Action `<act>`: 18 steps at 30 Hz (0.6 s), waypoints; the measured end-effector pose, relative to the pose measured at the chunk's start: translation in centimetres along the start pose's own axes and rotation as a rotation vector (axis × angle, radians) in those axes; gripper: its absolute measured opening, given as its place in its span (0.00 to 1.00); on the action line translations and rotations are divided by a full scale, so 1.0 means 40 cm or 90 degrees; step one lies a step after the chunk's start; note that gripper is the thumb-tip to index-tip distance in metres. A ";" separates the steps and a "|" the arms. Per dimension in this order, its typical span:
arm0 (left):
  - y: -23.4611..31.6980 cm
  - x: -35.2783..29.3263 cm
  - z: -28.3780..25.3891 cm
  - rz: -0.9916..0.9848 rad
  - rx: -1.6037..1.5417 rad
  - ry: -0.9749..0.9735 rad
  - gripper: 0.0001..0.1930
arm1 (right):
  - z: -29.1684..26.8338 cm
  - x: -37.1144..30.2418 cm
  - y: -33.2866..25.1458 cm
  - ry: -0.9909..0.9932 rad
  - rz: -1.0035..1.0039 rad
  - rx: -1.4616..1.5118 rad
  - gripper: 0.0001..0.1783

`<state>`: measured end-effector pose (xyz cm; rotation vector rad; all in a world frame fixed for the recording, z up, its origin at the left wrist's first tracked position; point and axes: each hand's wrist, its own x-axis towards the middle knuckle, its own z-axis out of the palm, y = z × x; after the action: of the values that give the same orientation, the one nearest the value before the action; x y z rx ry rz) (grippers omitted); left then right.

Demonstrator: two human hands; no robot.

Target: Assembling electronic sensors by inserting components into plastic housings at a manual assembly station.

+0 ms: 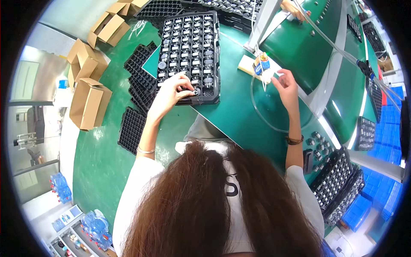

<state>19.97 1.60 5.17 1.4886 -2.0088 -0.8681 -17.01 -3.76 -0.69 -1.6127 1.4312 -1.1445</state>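
A black tray (216, 55) filled with rows of small cylindrical metal parts lies on the green table. My left hand (174, 88) is over its near edge, fingers closed on a small metal part (197, 91) in the near row; the fingers partly cover it. To the right, my right hand (286, 85) is raised, thumb and forefinger apart, with nothing visible between them. It is beside a small fixture (262, 64) with a blue body, a yellow-orange top and a white nozzle-like piece. The fixture stands on a pale block (245, 64).
A clear tube (257, 109) loops across the table (231, 115). Loose metal parts (319, 147) and filled trays (332, 177) are at the right. A metal frame post (265, 23) rises beyond the fixture. Another person's hand (295, 9) works beyond it. Cardboard boxes (90, 105) and empty trays (132, 128) lie left.
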 end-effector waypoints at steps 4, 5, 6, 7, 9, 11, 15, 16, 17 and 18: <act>-0.003 0.005 -0.010 0.026 -0.039 -0.005 0.04 | -0.002 -0.002 0.008 0.003 0.037 0.044 0.12; 0.010 0.001 -0.015 0.031 -0.065 0.018 0.03 | 0.009 0.002 0.035 0.018 0.000 0.010 0.12; 0.026 0.006 -0.024 -0.072 -0.128 -0.023 0.04 | 0.004 -0.004 0.003 0.013 0.009 -0.016 0.12; 0.025 -0.003 -0.028 -0.060 -0.182 -0.022 0.04 | 0.015 0.000 0.001 0.009 0.009 -0.006 0.12; 0.007 -0.021 -0.027 -0.072 -0.359 -0.053 0.03 | 0.030 0.013 -0.020 -0.012 0.012 -0.030 0.17; 0.017 -0.022 -0.022 -0.144 -0.501 -0.119 0.05 | 0.044 0.022 -0.052 -0.006 -0.009 -0.049 0.25; 0.033 -0.020 0.028 -0.155 -0.674 -0.186 0.11 | 0.098 0.065 -0.044 0.056 -0.100 -0.134 0.37; 0.035 -0.021 0.045 -0.139 -0.710 -0.197 0.13 | 0.111 0.076 -0.048 0.075 -0.144 -0.160 0.38; 0.047 -0.021 0.061 -0.149 -0.748 -0.198 0.15 | 0.114 0.083 -0.065 0.067 -0.163 -0.158 0.33; 0.058 -0.024 0.072 -0.140 -0.784 -0.199 0.17 | 0.123 0.089 -0.061 0.065 -0.163 -0.159 0.33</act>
<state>16.70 3.59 4.91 0.8321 -0.9887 -2.0057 -11.49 -7.16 0.29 -1.9815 1.5128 -1.2446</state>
